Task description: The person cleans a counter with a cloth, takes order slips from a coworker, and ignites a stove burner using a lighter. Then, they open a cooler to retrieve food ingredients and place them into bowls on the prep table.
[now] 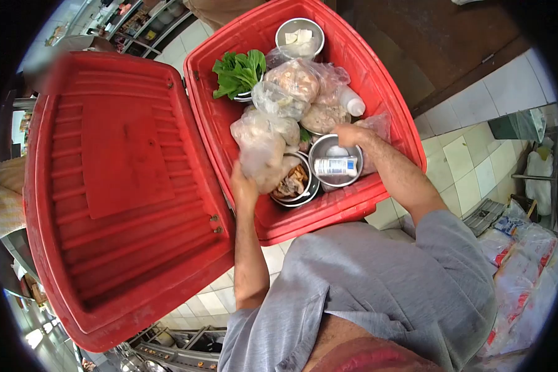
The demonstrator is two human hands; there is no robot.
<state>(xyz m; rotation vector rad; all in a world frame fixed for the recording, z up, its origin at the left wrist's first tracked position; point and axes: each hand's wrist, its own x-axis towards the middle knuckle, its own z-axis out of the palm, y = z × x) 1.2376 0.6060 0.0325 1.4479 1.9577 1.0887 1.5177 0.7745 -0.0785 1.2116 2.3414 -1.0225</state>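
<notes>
Inside a large red cooler box (412,146), my left hand (245,184) is closed on a clear plastic bag (260,139) of pale food, its outline slightly blurred. My right hand (351,134) pinches the rim of a metal bowl (319,147); a white labelled packet (335,166) lies in that bowl. Just left of it, partly under the bag, a metal pot holds brown cooked pieces (291,184). Further in are more knotted bags of food (293,79), a white-capped bottle (352,102), leafy greens (239,73) and a metal bowl with pale blocks (299,37).
The red lid (127,161) stands swung open on the left, hinged to the box. Plastic-wrapped packages (521,266) are stacked at lower right on the tiled floor (462,161). Shelves (152,25) with goods stand at upper left. A dark brown surface (415,49) is beyond the box.
</notes>
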